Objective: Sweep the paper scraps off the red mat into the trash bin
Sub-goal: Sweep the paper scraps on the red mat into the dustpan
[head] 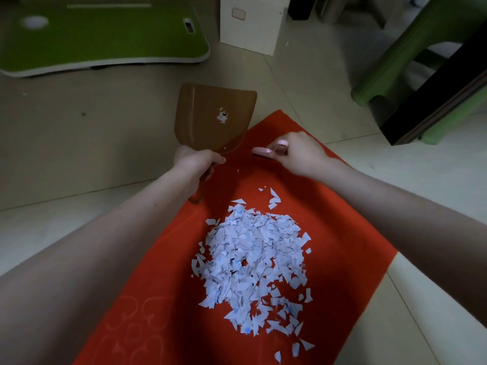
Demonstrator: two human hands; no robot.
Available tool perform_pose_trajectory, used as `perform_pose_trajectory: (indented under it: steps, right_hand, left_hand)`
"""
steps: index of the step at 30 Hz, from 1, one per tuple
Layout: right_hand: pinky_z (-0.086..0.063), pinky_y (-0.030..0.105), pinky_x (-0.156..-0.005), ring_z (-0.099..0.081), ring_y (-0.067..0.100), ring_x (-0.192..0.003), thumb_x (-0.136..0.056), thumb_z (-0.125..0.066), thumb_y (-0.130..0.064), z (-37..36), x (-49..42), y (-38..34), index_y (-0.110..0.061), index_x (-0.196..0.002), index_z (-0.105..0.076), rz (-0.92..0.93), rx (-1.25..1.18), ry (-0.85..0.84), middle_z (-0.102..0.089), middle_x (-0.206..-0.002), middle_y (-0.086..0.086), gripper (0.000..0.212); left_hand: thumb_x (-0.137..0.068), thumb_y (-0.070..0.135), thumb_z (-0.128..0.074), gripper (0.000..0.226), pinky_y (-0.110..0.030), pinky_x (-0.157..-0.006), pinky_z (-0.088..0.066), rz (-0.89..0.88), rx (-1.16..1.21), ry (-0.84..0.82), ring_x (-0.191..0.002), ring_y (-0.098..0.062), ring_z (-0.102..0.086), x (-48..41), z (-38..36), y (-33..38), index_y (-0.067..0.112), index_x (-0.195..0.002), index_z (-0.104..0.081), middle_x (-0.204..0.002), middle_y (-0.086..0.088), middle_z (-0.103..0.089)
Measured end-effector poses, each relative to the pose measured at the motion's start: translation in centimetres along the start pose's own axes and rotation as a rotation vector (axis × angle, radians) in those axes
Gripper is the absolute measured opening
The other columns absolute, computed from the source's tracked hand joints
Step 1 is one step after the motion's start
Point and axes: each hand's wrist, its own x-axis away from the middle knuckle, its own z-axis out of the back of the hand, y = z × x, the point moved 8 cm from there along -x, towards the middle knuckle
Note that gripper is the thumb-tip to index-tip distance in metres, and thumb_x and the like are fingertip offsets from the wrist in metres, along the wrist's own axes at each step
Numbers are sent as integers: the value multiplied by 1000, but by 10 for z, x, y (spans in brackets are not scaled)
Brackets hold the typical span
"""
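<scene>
A red mat [329, 206] lies on the tiled floor, with a heap of pale blue-white paper scraps [253, 262] on its middle and near part. My left hand [195, 160] grips the handle of a brown dustpan [216, 119], whose pan is raised at the mat's far-left edge, its front lip toward the mat. A small scrap sits inside the pan. My right hand [297, 151] rests on the mat's far end and holds a small pink object [266, 151], possibly a brush handle; I cannot tell what it is. No trash bin is clearly visible.
A green board with a white rim [105, 35] lies on the floor at the far left. A white box [250, 25] stands at the back centre. A green plastic stool [395, 61] and a dark panel [434, 101] stand at the right.
</scene>
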Motion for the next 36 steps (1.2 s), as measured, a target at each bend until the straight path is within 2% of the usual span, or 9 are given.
perform_pose_trajectory:
  steps: [3, 8, 11, 15, 18, 22, 26, 29, 36]
  right_hand:
    - [-52, 35, -69, -66, 25, -89, -88, -61, -31, -24, -5, -15, -28, -99, -72, 54, -5, -13, -72, -96, 0, 16]
    - [-53, 36, -73, -67, 16, -86, -87, -58, -43, -38, 22, -52, -23, -99, -74, 263, 38, -448, -74, -92, -2, 28]
    - [-53, 31, -74, -67, 7, -83, -85, -67, -29, -16, 43, -52, -29, -98, -74, 297, 25, -567, -74, -88, -8, 15]
    - [-53, 32, -73, -67, 11, -83, -80, -61, -50, 10, 21, -35, -33, -95, -74, 228, -29, -291, -74, -86, -8, 26]
    - [-53, 37, -74, -66, 24, -87, -84, -61, -39, -1, 2, -7, -30, -97, -73, 66, 36, -114, -73, -92, 0, 19]
    - [-52, 37, -71, -66, 24, -85, -87, -62, -30, -34, 23, 2, -29, -97, -73, 54, 61, -255, -73, -91, 1, 14]
    - [-48, 25, -67, -63, -1, -76, -87, -66, -29, -30, 75, -15, -33, -99, -73, 161, -43, -391, -74, -92, -13, 14]
    - [-49, 19, -75, -66, -1, -88, -87, -67, -26, 5, 90, -18, -26, -101, -74, 182, -177, -295, -74, -96, -14, 16]
    - [-52, 36, -74, -65, 26, -92, -90, -57, -40, -9, 69, 35, -31, -99, -72, -109, -41, -55, -72, -98, -1, 19]
  left_hand:
    - [-68, -3, -75, 23, -21, -39, -35, -4, 8, 11, -43, -14, -43, 0, 4, -2, 9, -72, -56, -62, -6, -55]
    - [-68, -4, -75, 25, -21, -39, -33, -4, 10, 35, -38, -13, -40, -1, 13, -3, 9, -66, -54, -59, -8, -54]
    - [-68, -4, -75, 26, -20, -37, -32, -11, 19, 40, -37, -13, -39, -2, 18, -2, 9, -63, -53, -59, -8, -52]
    - [-69, -6, -73, 28, -18, -36, -31, -11, 30, 34, -36, -11, -38, -1, 16, -1, 10, -63, -52, -57, -6, -52]
    - [-69, -5, -74, 27, -19, -37, -32, -11, 15, 32, -38, -13, -39, 3, 12, -1, 9, -64, -52, -58, -6, -52]
    - [-69, -6, -74, 26, -25, -42, -34, -7, -7, 18, -44, -15, -40, 10, 7, -2, 8, -65, -53, -59, -7, -52]
    - [-67, -5, -76, 27, -26, -43, -35, 4, -26, 24, -43, -16, -41, 10, 7, -5, 8, -68, -52, -63, -10, -52]
    - [-68, -6, -75, 28, -27, -44, -34, -2, -39, 20, -43, -16, -41, 13, 4, -4, 8, -67, -51, -60, -9, -51]
    - [-69, -5, -75, 26, -25, -42, -36, 13, -79, -20, -43, -15, -42, 27, -17, -5, 7, -68, -52, -52, -5, -53]
